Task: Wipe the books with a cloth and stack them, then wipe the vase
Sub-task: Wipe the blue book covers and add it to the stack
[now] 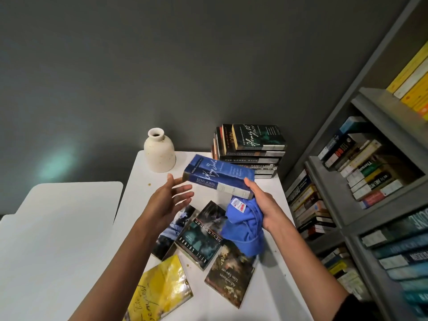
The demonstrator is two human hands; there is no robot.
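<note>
My right hand (262, 205) grips a blue "King John" book (217, 176) by its right end, lifted above the white table (273, 293), with a blue cloth (243, 225) bunched in the same hand and hanging below. My left hand (170, 199) is open, fingers spread, its fingertips at the book's left end. A stack of books (251, 150) stands at the table's back right. A cream speckled vase (159, 152) stands upright at the back left. Several loose books lie flat on the table: "Neverwhere" (200, 235), "Tom Sawyer" (229, 274), a yellow one (159, 290).
A grey bookshelf (361, 181) packed with books runs along the right side. A second white table (58, 228) sits to the left with a narrow gap between. A dark grey wall is behind. Small crumbs dot the tabletop.
</note>
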